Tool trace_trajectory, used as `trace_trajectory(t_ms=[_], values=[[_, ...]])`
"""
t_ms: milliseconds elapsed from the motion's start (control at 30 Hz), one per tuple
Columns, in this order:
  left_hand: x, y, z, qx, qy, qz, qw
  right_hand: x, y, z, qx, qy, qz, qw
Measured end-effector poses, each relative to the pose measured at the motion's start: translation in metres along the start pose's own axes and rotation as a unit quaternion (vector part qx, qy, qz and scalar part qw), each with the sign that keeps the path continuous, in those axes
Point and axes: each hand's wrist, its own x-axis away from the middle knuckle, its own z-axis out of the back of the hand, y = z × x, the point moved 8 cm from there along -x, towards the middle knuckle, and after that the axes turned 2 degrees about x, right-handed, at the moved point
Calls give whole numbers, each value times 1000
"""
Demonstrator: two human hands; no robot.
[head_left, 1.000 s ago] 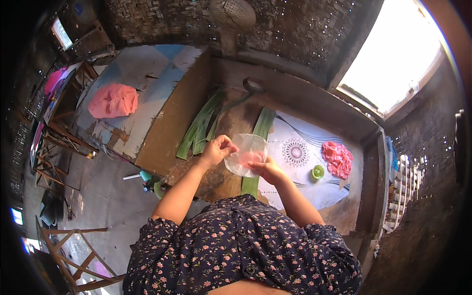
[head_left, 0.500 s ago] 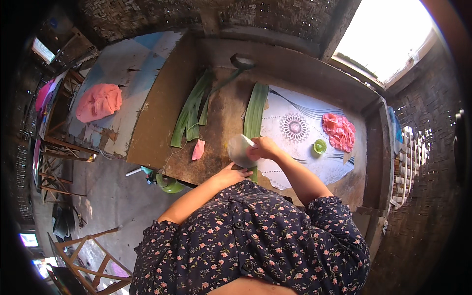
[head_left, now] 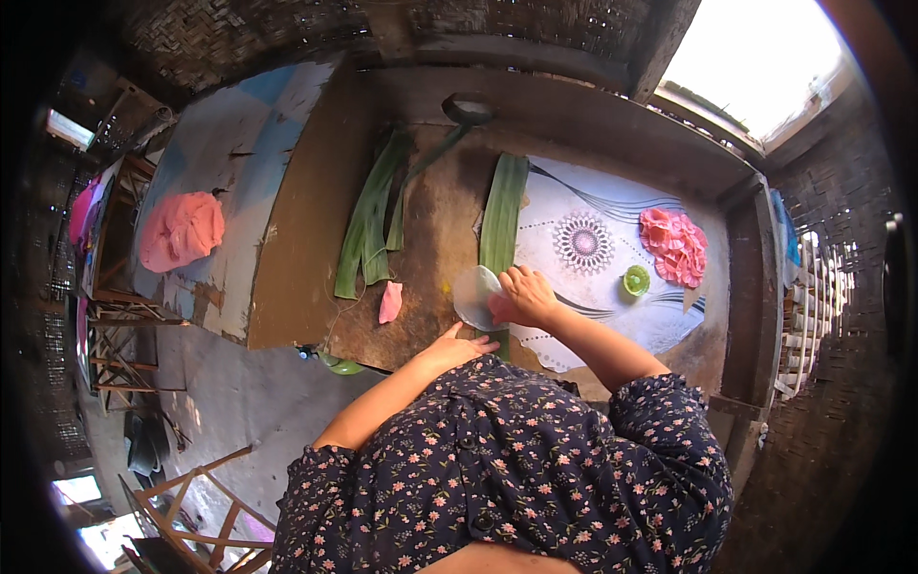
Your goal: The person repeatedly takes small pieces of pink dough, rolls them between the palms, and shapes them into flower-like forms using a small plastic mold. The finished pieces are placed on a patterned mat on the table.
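The right fingers [head_left: 514,277] curl over the right side of a clear disc [head_left: 471,293] — grip unclear. Below it, the left fingers [head_left: 481,346] spread loosely, holding nothing visible. Leftward lies a pink scrap [head_left: 390,302] — farther right, a green cup [head_left: 635,280], then pink petals [head_left: 674,247].

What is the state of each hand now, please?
Left hand: open, apparently empty.
Right hand: on the clear disc; its grip cannot be told.
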Motion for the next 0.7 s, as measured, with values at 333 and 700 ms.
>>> trace_trajectory(t_ms=[333, 700], values=[[2, -7, -6, 100, 24, -31, 994, -35, 39, 19, 34, 105, -19, 994], [4, -6, -4, 70, 9, -80, 994, -120, 116, 33, 35, 88, -161, 983]])
